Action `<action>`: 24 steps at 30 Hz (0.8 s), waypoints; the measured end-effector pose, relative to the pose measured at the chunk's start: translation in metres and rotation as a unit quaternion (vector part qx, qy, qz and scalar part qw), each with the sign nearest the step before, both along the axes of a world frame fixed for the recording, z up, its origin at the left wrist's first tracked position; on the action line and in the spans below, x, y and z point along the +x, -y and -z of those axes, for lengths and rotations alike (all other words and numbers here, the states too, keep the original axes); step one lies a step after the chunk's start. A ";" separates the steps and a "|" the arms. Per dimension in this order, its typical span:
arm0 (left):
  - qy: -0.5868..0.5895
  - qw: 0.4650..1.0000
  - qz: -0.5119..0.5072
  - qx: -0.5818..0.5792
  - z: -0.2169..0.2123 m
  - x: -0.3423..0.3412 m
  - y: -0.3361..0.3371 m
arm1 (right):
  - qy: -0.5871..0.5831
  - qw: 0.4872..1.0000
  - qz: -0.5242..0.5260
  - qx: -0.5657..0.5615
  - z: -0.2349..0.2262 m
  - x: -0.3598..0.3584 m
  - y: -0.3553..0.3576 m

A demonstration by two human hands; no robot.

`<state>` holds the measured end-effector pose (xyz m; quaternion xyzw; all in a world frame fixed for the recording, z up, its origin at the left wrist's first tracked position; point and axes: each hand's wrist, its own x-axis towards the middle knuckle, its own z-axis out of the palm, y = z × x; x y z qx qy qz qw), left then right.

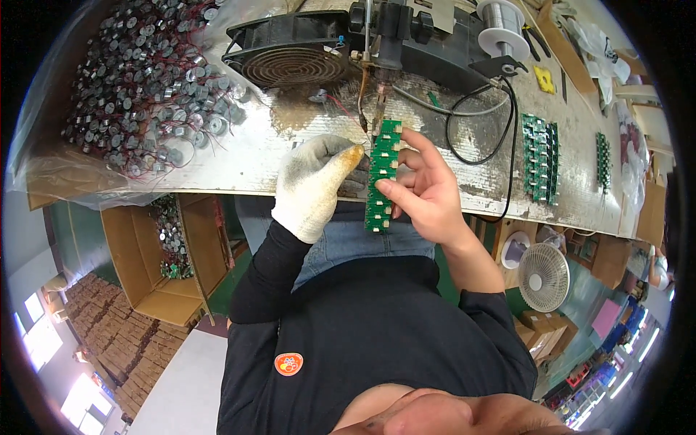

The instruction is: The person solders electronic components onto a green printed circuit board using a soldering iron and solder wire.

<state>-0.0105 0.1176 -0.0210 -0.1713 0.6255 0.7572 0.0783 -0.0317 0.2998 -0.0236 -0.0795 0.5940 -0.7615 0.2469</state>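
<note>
My right hand grips the green circuit board strip by its right side, bare thumb flat on the face and fingers curled behind; the strip is long, narrow and stiff, dotted with small pale blocky connectors. Just left of it, my left hand wears a white knitted glove, stained yellow-brown at the thumb, which is bent toward the fingers; I cannot tell whether they pinch anything. Right at the strip's upper end I see the slim metal soldering tip, with a ridged black fan beyond to the left and a shiny wire spool beyond to the right. The strip's lower end reaches past the front edge of the scuffed whitish table. For sideways movement, I have a gap leftward before the heaped round metal parts, and rightward, one before the looping black cable.
</note>
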 end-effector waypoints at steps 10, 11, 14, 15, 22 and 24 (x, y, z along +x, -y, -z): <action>0.029 0.996 -0.014 0.082 -0.006 -0.003 -0.002 | -0.005 1.000 0.005 -0.010 0.000 -0.002 0.002; 0.029 0.996 -0.014 0.081 -0.005 -0.002 -0.002 | -0.005 1.000 0.005 -0.011 -0.001 -0.002 0.002; -0.005 0.999 -0.012 0.050 -0.001 -0.003 -0.001 | -0.004 1.000 0.004 -0.013 -0.003 -0.003 0.002; 0.004 0.997 -0.019 0.070 -0.002 -0.003 -0.002 | -0.008 1.000 0.006 -0.015 -0.001 -0.003 0.002; 0.005 1.000 -0.017 0.017 0.008 0.002 0.000 | -0.009 1.000 -0.002 0.000 0.002 0.000 0.002; 0.016 0.998 -0.026 0.048 0.003 0.001 -0.003 | -0.004 1.000 0.002 0.004 0.000 0.000 0.003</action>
